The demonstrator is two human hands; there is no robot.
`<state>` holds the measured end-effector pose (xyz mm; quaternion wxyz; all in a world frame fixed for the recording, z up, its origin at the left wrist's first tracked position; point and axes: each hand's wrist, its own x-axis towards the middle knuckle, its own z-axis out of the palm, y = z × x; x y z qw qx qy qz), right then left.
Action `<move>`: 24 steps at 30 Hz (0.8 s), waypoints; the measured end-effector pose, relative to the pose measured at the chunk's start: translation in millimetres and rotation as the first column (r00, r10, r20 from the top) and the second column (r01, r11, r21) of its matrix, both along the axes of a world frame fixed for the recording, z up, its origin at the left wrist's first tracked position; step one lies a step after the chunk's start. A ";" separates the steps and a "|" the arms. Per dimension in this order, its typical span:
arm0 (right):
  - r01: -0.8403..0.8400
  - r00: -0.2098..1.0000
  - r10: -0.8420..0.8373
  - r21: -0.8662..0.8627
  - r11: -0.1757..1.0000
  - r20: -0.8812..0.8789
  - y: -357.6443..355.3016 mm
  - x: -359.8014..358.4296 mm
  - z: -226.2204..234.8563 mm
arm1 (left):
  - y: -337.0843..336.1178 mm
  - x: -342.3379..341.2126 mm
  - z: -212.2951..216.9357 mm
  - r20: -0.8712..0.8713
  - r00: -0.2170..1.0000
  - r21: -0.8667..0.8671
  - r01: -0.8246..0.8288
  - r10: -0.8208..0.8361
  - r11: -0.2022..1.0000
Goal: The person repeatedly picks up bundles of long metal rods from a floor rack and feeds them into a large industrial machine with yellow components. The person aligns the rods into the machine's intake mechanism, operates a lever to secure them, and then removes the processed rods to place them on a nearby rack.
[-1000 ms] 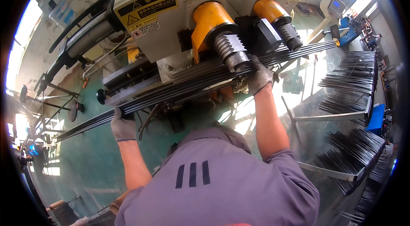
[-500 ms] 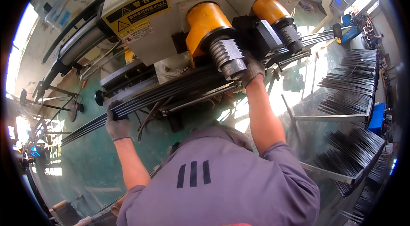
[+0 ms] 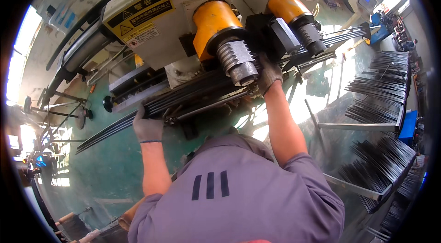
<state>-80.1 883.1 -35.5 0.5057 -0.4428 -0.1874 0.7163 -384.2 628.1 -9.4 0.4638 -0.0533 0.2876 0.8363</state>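
Note:
Several long dark metal rods (image 3: 115, 127) run in a loose bundle from the lower left, under the machine heads, to the far right. My left hand (image 3: 148, 128), in a grey glove, is closed round the rods, with its thumb on the near side. My right hand (image 3: 270, 77), gloved too, grips the bundle just right of a ridged steel shaft (image 3: 236, 59); its fingers are partly hidden in shadow. That shaft sticks out of an orange cylinder (image 3: 219, 18). A second orange cylinder (image 3: 287, 5) with a similar shaft stands to the right. The rods' right ends lie near a dark end plate (image 3: 366, 31).
The pale machine body (image 3: 151, 52) with a yellow warning label fills the far side. Racks of dark rods (image 3: 374, 162) stand at the right, with a metal bar (image 3: 356, 126) reaching toward me. A wheeled stand (image 3: 80, 116) is at the left.
The rods have slid to the right, their right ends now nearer the end plate. My left hand has moved right with them. My right hand stays beside the ridged shaft.

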 end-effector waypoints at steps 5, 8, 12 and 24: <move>-0.036 0.996 0.037 0.011 0.999 -0.087 -7.3 -6.0 8.4 | -29.0 -72.9 -1.9 -0.107 0.964 -0.123 -0.255 0.242 0.959; -0.027 0.990 0.036 -0.067 0.997 0.134 -37.3 -4.6 44.7 | -27.8 -75.9 -0.9 -0.111 0.942 -0.194 -0.333 0.316 0.923; 0.011 0.992 -0.006 -0.038 0.999 0.125 -55.3 4.9 38.6 | -22.4 -58.7 -23.0 -0.162 0.955 -0.098 -0.266 0.248 0.959; -0.086 0.934 0.122 -0.120 0.989 0.335 -86.6 84.3 -64.9 | -2.7 -2.1 6.2 -0.102 0.985 -0.072 -0.148 0.141 0.986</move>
